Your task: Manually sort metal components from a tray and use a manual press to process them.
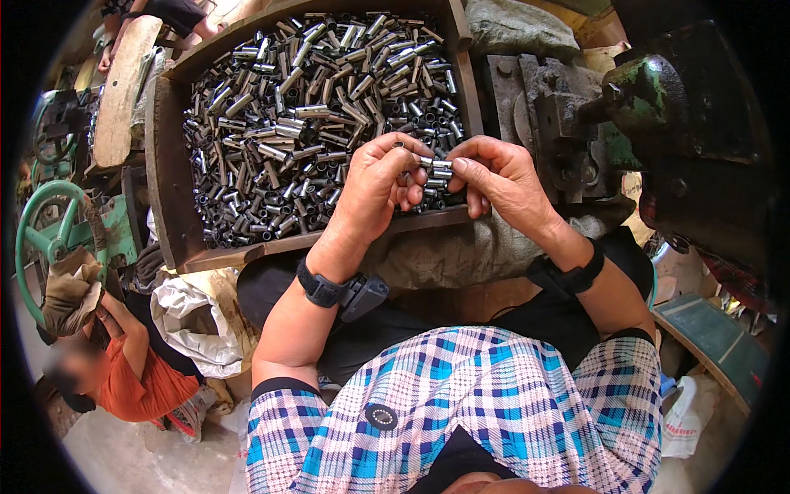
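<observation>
Short shiny metal tubes (438, 167) lie side by side between my two hands, over the near right part of a wooden tray (271, 249). My left hand (380, 177) pinches their left ends, its other fingers curled. A dark tube end (398, 145) shows by its forefinger. My right hand (499, 174) has thumb and forefinger closed on the right ends of the tubes. Beneath and beyond the hands, the tray holds a heap of loose metal tubes (288, 132), some bright, some dark, lying in all directions. Each wrist wears a black band.
A greasy machine with a green-and-black head (646, 95) stands close on the right. Sackcloth (461, 255) hangs over the tray's near edge. On the left are a green handwheel (58, 239), a white sack (193, 321) and a co-worker in an orange shirt (148, 379). Another person sits at the far left.
</observation>
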A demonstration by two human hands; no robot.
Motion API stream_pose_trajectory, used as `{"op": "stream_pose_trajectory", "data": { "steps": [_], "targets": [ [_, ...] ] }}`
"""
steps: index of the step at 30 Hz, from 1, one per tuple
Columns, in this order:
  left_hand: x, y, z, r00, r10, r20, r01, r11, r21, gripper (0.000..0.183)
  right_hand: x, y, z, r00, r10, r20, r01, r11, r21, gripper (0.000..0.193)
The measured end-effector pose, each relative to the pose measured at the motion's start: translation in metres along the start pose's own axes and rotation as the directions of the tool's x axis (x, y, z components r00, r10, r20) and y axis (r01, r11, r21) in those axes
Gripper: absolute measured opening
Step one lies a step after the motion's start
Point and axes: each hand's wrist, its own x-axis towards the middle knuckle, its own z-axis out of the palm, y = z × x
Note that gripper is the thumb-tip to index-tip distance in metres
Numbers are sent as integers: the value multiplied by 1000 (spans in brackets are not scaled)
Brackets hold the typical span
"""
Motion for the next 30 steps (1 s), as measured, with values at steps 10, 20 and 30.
{"op": "stream_pose_trajectory", "data": {
  "steps": [10, 20, 30],
  "targets": [
    [-1, -4, 2, 1000, 9, 4, -9, 1000, -9, 15, 2, 4, -5, 999, 45, 2, -45, 993, 111, 19],
    [-1, -8, -1, 999, 40, 15, -40, 998, 41, 16, 3, 5, -7, 997, 71, 10, -72, 983, 168, 19],
    [-15, -18, 19, 951, 269, 152, -307, 777, 549, 26, 6, 11, -8, 997, 63, 32, -70, 955, 288, 17]
  ]
}}
